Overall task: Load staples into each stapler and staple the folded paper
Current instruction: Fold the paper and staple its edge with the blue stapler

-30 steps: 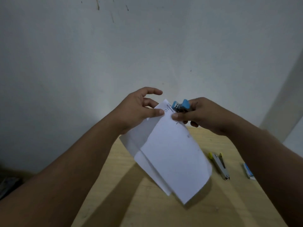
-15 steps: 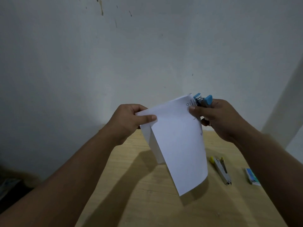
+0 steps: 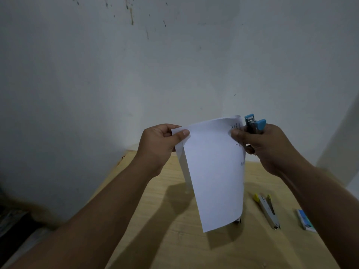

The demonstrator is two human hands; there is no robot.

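The folded white paper (image 3: pixel 215 171) hangs in the air above the wooden table (image 3: pixel 174 239). My left hand (image 3: pixel 161 146) pinches its upper left corner between thumb and fingers. My right hand (image 3: pixel 262 146) grips a small blue stapler (image 3: pixel 254 124) at the paper's upper right corner, thumb pressed on the sheet. The stapler's jaws sit at the paper's edge; whether they bite it I cannot tell. A yellow-tipped stapler (image 3: pixel 268 210) lies opened flat on the table to the right.
A small blue-and-white staple box (image 3: pixel 306 220) lies at the table's right side. A small metal piece (image 3: pixel 238 220) shows just under the paper's lower corner. A grey wall stands close behind the table. Dark clutter sits on the floor at the left.
Both hands lifted the paper and spread apart; my left hand shifted from near the stapler to the upper left corner, and the sheet turned upright with the stapler moving up and right.
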